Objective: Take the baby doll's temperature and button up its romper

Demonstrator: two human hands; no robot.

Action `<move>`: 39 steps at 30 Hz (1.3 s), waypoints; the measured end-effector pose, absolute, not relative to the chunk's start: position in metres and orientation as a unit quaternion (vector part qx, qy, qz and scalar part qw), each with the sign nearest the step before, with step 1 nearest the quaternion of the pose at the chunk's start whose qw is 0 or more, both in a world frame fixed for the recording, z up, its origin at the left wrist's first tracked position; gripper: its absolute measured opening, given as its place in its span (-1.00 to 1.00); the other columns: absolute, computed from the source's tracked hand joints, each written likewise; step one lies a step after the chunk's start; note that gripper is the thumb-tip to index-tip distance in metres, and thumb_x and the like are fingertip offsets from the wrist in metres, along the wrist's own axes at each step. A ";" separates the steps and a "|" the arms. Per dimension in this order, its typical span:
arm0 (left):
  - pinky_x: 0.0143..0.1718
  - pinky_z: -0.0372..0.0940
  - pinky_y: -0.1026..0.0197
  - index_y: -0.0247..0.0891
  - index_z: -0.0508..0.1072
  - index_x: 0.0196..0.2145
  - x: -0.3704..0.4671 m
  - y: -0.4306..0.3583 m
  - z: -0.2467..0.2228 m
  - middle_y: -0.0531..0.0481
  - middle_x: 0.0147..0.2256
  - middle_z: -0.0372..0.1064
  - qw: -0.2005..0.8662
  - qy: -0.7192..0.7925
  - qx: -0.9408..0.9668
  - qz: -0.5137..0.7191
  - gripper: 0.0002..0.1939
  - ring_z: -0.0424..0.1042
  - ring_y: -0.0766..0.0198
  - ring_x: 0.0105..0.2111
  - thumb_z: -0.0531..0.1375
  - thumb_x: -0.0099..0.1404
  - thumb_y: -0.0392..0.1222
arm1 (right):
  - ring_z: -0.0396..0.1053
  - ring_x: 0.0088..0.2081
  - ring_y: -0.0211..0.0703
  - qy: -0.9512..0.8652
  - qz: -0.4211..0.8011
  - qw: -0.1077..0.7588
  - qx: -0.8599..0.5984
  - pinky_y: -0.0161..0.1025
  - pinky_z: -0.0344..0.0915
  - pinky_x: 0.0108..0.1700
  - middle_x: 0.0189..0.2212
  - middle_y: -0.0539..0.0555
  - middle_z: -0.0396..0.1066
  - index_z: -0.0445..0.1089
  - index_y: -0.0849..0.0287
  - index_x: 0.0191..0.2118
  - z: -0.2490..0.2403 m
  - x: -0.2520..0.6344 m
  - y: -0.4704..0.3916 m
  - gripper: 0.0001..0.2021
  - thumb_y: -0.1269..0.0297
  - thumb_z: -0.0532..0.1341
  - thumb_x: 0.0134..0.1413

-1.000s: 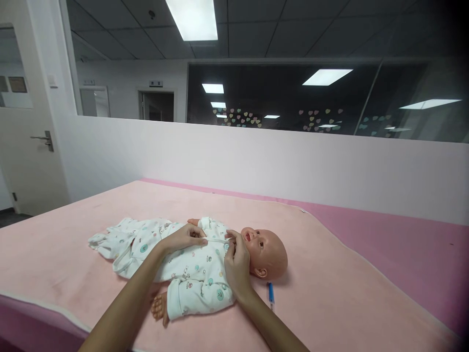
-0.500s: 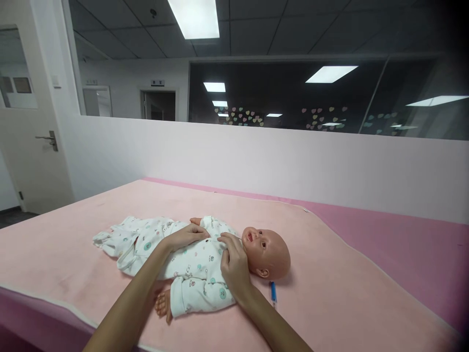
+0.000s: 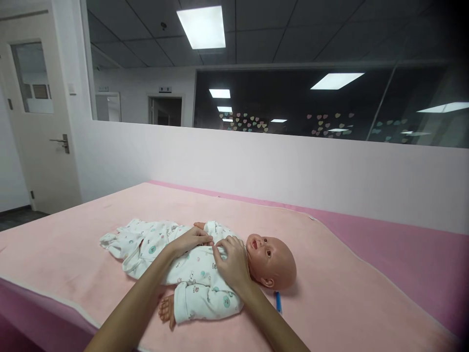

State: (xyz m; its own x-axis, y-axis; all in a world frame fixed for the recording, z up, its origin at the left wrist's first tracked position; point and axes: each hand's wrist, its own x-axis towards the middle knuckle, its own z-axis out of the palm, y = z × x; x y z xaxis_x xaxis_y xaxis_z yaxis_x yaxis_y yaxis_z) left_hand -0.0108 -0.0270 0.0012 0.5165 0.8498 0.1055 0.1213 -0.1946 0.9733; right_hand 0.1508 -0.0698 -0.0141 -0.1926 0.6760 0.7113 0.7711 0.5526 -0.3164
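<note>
A baby doll [image 3: 273, 261] lies on its back, head to the right, dressed in a white romper [image 3: 198, 271] with small coloured prints. At the middle of the chest my left hand [image 3: 191, 240] has its fingers closed on the romper's front edge. My right hand [image 3: 232, 261] rests on the upper chest, near the doll's neck, thumb and fingertips bent together on the same front opening. The two sets of fingertips nearly meet. Exactly what fabric or fastener lies between them is too small to make out. One doll hand [image 3: 167, 310] sticks out of the near sleeve.
A blue pen-like object [image 3: 279, 303] lies beside the doll's head, partly behind my right forearm. The pink padded mat [image 3: 348, 303] stretches across the surface to a white low wall [image 3: 293, 171] with windows above. A door [image 3: 40, 127] stands at the far left.
My right thumb and fingertips have come closer to my left fingertips at the chest opening. The camera view has tilted slightly, so the scene sits lower and further right.
</note>
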 end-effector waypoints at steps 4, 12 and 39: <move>-0.56 -0.15 0.37 -0.41 0.38 -0.61 -0.012 -0.029 0.003 0.14 -0.68 0.03 0.512 0.372 0.698 0.334 -0.58 -0.06 0.53 -0.62 0.20 0.01 0.09 | 0.17 -0.33 -0.19 -0.781 -0.042 0.445 -0.437 -0.26 0.01 -0.26 -0.47 0.01 0.27 0.27 0.16 -0.48 -0.015 0.153 -0.074 -0.90 0.31 0.13 0.00; -0.48 0.02 0.39 -0.33 0.47 -0.37 -0.016 -0.043 0.014 0.11 -0.59 0.21 0.491 0.341 0.748 0.288 -0.65 0.12 0.48 -0.52 0.32 -0.10 -0.05 | 0.14 -0.35 -0.22 -0.777 -0.014 0.467 -0.421 -0.27 0.02 -0.28 -0.48 -0.01 0.25 0.24 0.18 -0.49 -0.016 0.152 -0.076 -0.92 0.39 0.11 -0.02; -0.58 -0.27 0.32 -0.36 0.46 -0.51 -0.027 -0.044 0.014 0.19 -0.71 -0.22 0.452 0.393 0.748 0.287 -0.61 -0.21 0.53 -0.64 0.22 -0.03 0.10 | 0.14 -0.38 -0.23 -0.781 -0.032 0.469 -0.411 -0.26 0.05 -0.29 -0.51 -0.01 0.24 0.21 0.19 -0.52 -0.017 0.152 -0.077 -0.89 0.42 0.08 -0.03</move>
State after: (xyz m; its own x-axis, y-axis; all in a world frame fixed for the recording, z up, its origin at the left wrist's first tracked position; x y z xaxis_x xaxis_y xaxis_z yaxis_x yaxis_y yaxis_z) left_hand -0.0273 -0.0443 0.0144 0.5259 0.8473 0.0741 0.3286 -0.2827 0.9012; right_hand 0.1521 -0.0773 -0.0168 -0.2225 0.6121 0.7588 0.6716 0.6605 -0.3358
